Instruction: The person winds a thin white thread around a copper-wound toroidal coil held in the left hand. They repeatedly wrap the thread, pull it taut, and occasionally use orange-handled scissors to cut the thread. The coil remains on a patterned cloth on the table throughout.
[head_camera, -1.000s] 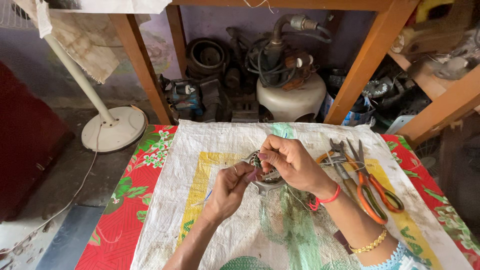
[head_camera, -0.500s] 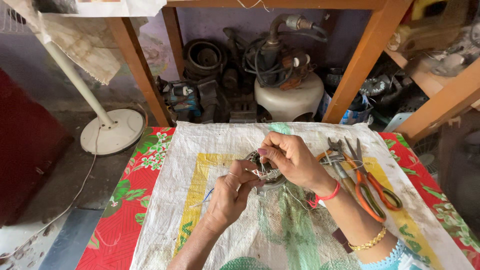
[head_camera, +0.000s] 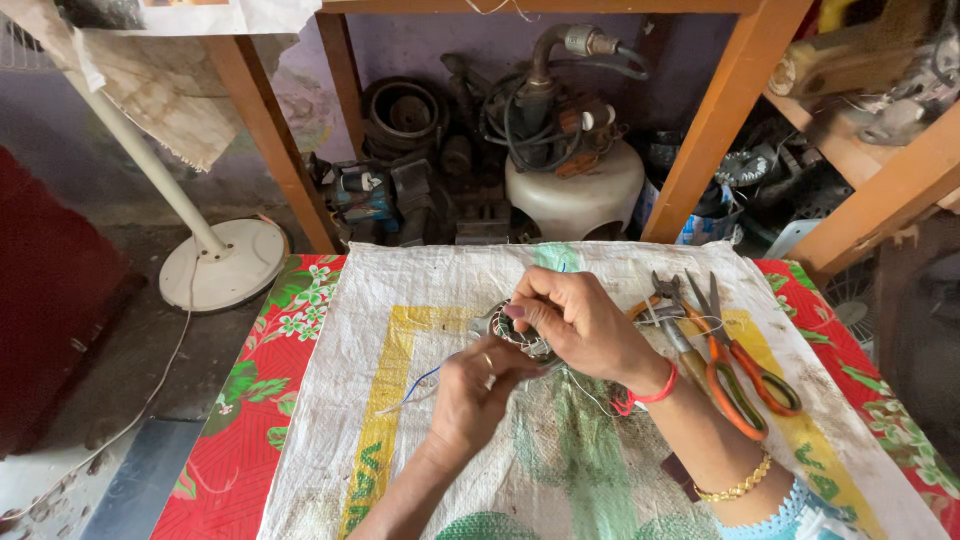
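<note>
I see both hands pinched shut on the small round grey metal motor winding (head_camera: 505, 330) mid-sack on the white woven plastic sack (head_camera: 600, 480), left hand (head_camera: 475, 390) steadying from below, right hand (head_camera: 575, 325) fingering the top, apparently for wire access, orange-handled pliers (head_camera: 715, 375) just right.

Both hands meet at the middle of the sack (head_camera: 600, 480) spread over the surface (head_camera: 240, 440) — the left hand (head_camera: 470, 395) nearer the person, the right hand (head_camera: 580, 325) just beyond it, each grip on the small motor part (head_camera: 500, 325) between them. Right of the grip lie the scissors (head_camera: 740, 365) and pliers (head_camera: 675, 330), side by side. Loose wires (head_camera: 415, 390) trail left. Beyond the grip, under the wooden frame (head_camera: 720, 130), sits a pump (head_camera: 575, 150) — the fan stand (head_camera: 225, 262) off to its left, on the floor.
</note>
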